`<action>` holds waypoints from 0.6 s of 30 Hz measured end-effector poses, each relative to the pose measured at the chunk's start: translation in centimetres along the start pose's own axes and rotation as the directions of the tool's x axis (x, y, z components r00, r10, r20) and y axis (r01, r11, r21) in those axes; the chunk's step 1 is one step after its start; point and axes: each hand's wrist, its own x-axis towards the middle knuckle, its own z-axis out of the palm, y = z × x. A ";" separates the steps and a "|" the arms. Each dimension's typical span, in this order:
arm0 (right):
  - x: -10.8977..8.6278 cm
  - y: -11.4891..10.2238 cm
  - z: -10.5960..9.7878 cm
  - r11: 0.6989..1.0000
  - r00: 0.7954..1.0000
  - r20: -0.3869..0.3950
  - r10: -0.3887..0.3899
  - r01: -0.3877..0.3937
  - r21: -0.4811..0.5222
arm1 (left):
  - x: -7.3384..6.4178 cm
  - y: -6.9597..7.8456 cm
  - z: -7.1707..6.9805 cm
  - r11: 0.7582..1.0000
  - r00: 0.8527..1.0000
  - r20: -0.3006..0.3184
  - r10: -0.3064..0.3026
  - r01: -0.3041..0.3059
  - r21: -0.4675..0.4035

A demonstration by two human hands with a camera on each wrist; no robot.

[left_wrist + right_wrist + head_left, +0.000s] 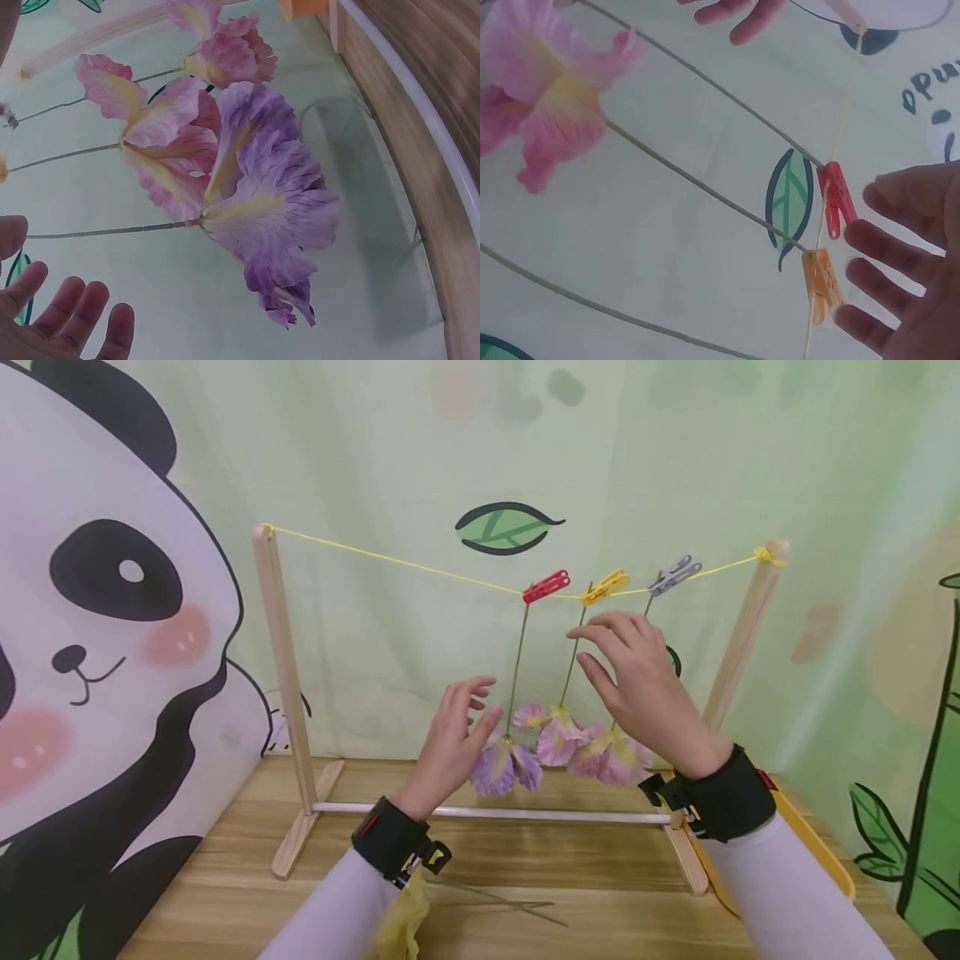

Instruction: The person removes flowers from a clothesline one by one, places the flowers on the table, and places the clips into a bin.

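Three artificial flowers hang upside down by their stems from a yellow string. A red clothespin holds the purple flower, a yellow clothespin a pink flower, and a grey clothespin another pink flower. My left hand is beside the purple flower, fingers loosely bent and holding nothing. Just below the yellow and grey clothespins, my right hand hovers with relaxed fingers. In the right wrist view its fingertips lie close to the yellow clothespin; whether they touch cannot be told.
Two wooden posts carry the string, joined below by a white rod. Loose stems and a yellow flower lie on the wooden table near my left forearm. An orange tray sits at the right, partly behind my right arm.
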 end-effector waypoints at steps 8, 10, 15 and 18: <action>3.7 0.9 -0.5 0.992 0.999 -0.006 -0.034 0.033 -0.121 | 1.1 0.0 0.7 0.999 0.995 0.089 -0.054 0.053 0.010; 4.6 1.2 -0.6 0.991 0.999 0.022 -0.028 0.031 -0.129 | 1.4 0.0 0.8 0.998 0.995 0.086 -0.058 0.058 0.009; 6.3 1.4 -0.6 0.991 0.993 0.117 0.001 0.015 -0.131 | 2.1 0.0 1.1 0.998 0.996 0.056 -0.063 0.064 -0.019; 7.0 1.5 -0.7 0.989 0.984 0.173 0.037 -0.011 -0.147 | 2.3 -0.1 1.4 0.996 0.995 0.057 -0.083 0.084 -0.019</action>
